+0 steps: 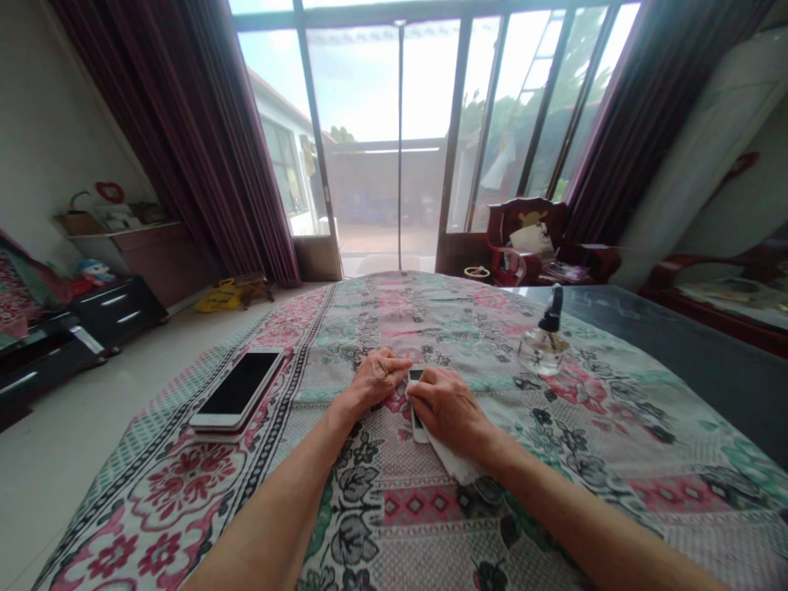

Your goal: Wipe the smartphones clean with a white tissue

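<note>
A small white phone with a dark screen [419,419] lies on the patterned tablecloth [424,502], mostly covered by my right hand [448,404]. Bunched in that hand is a white cloth [454,461], which trails down under the wrist. My left hand [380,377] is at the phone's upper left, fingertips at its edge, fingers bent and close together; whether they grip anything is hidden. Further left rests a larger white phone [240,389], its black screen up, on top of another flat item. A clear spray bottle with a black nozzle [543,345] stands to the right.
Beyond the round table's right edge is a dark tabletop [689,353]. A red wooden chair [535,238] holding items stands behind it. Black drawers [116,312] and a yellow bag [220,296] are at the left, with glass doors ahead.
</note>
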A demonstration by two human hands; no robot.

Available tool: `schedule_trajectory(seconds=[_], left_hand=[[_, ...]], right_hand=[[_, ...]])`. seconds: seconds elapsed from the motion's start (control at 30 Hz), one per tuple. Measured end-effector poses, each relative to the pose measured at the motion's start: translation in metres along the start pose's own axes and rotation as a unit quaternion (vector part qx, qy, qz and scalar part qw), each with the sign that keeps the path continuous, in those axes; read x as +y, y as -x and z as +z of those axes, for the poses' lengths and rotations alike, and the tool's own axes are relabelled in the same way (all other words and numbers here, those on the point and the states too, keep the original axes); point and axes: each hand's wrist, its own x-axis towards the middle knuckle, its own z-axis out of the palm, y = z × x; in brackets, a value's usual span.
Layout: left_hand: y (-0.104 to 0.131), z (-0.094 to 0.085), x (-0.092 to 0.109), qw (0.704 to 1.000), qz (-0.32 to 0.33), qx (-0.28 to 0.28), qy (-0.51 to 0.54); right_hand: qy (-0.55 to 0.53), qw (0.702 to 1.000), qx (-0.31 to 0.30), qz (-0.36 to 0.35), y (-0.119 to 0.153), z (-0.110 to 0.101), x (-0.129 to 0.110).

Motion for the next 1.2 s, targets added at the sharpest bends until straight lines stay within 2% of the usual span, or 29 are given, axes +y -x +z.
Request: schedule_trajectory(seconds=[0.1, 0.23, 0.33, 0.43, 0.57, 0.67, 0.77, 0.9, 1.0, 1.07, 1.2], left_hand=[[0.000, 0.000, 0.001, 1.000, -0.018, -0.006, 0.004], [-0.001, 0.000, -0.001, 1.000, -0.016, -0.006, 0.014], [-0.001, -0.001, -0.002, 0.999, -0.018, -0.014, 0.031], [-0.001, -0.002, -0.001, 0.999, -0.027, -0.022, 0.039], [0.000, -0.002, -0.002, 0.999, -0.011, -0.016, 0.045], [0.000, 0.000, -0.003, 0.999, 0.000, -0.006, 0.041], [0.000, 0.001, -0.003, 0.999, -0.002, -0.006, 0.037], [0.000, 0.000, -0.002, 0.999, -0.021, -0.011, 0.035], [-0.001, -0.001, -0.001, 0.999, -0.035, -0.004, 0.025], [-0.001, 0.000, -0.001, 0.999, -0.042, -0.007, 0.023], [0.000, 0.000, 0.000, 0.998, -0.054, -0.002, 0.019]], right_hand=[[0.002, 1.000, -0.006, 0.025, 0.003, -0.006, 0.007], [0.001, 0.996, 0.003, 0.085, 0.012, -0.018, 0.027], [-0.005, 0.995, 0.014, 0.095, 0.019, -0.022, 0.036], [-0.004, 0.998, 0.012, 0.062, 0.018, -0.020, 0.028], [-0.003, 1.000, -0.008, -0.001, 0.009, -0.011, 0.002], [-0.004, 1.000, -0.020, -0.017, 0.004, -0.008, -0.010], [-0.002, 1.000, -0.022, 0.002, 0.005, -0.011, -0.005], [-0.004, 0.998, -0.030, 0.060, 0.014, -0.025, 0.017], [0.003, 0.997, -0.028, 0.069, 0.020, -0.031, 0.028], [0.010, 0.998, -0.019, 0.056, 0.021, -0.030, 0.025], [-0.008, 1.000, -0.027, -0.007, 0.017, -0.019, 0.002]])
